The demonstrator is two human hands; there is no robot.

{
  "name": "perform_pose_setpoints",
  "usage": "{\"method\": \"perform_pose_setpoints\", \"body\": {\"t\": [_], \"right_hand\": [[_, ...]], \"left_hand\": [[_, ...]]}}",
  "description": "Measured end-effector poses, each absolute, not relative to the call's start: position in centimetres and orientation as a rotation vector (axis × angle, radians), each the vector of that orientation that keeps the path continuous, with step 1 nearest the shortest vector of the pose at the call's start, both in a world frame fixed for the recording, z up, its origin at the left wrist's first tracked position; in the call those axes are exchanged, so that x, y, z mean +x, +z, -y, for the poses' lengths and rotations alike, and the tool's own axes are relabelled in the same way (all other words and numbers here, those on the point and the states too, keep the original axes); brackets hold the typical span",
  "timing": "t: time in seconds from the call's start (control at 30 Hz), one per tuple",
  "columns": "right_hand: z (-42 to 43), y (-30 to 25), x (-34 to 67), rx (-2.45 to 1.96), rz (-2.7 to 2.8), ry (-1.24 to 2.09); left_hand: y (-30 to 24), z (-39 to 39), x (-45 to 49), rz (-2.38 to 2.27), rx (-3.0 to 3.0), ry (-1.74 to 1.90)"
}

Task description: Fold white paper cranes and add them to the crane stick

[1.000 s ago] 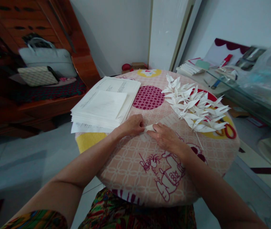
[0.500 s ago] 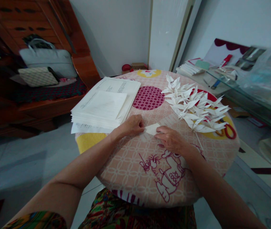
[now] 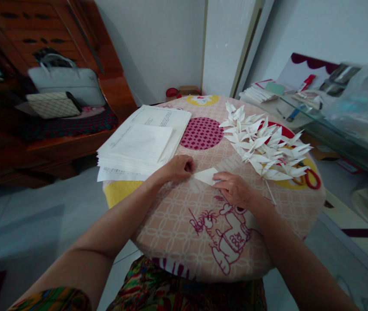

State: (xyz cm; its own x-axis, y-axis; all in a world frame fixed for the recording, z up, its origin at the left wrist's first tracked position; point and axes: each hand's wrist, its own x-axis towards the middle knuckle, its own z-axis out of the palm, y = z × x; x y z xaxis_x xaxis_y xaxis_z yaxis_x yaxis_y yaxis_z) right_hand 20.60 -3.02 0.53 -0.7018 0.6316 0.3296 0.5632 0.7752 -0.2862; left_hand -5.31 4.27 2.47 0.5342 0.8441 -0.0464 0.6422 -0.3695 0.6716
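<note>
A small folded piece of white paper (image 3: pixel 206 176), kite-shaped with a point toward the left, lies between my hands over the tablecloth. My right hand (image 3: pixel 233 188) is closed on its right end, thumb and fingers pressed together. At the pointed left tip, my left hand (image 3: pixel 180 167) has its fingers curled in a pinch; the fingers partly hide the tip. Beneath the folded paper is a clear, ruler-like strip (image 3: pixel 227 163) on the cloth. To the right lies a cluster of folded white paper cranes (image 3: pixel 261 144), several of them overlapping.
A thick stack of printed sheets (image 3: pixel 158 114) with smaller paper squares (image 3: pixel 145 140) on top is at the table's left. Red-handled scissors (image 3: pixel 313 179) lie beside the cranes. A glass shelf (image 3: pixel 319 116) stands right, and a wooden bench (image 3: pixel 57 140) with bags is left.
My left hand has shifted slightly left and its fingers have loosened a little. More of the folded paper's pointed tip shows. My right hand has barely moved.
</note>
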Motion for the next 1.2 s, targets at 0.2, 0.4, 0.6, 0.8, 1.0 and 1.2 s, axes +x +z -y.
{"method": "perform_pose_setpoints", "body": {"t": [0.2,0.4,0.6,0.8,1.0,1.2], "right_hand": [[3.1,0.9,20.5,-0.921,2.574,0.231],[3.1,1.1,20.3,-0.962,2.575,0.307],[3.0,1.0,20.5,-0.944,2.553,0.330],[2.7,1.3,21.4,-1.031,2.353,0.305],[2.2,0.9,20.4,-1.260,2.109,0.320],[1.5,0.4,19.6,-1.579,1.862,0.542]], "left_hand": [[2.7,-4.4,-5.9,-1.042,1.940,0.620],[2.2,-2.5,-2.9,-0.938,2.061,0.725],[1.5,-2.9,-2.3,-0.952,2.123,0.525],[1.5,-2.5,-3.1,-0.907,2.156,0.565],[1.1,-2.1,-2.6,-0.927,2.211,0.613],[1.2,-2.0,-2.5,-0.976,2.203,0.645]]}}
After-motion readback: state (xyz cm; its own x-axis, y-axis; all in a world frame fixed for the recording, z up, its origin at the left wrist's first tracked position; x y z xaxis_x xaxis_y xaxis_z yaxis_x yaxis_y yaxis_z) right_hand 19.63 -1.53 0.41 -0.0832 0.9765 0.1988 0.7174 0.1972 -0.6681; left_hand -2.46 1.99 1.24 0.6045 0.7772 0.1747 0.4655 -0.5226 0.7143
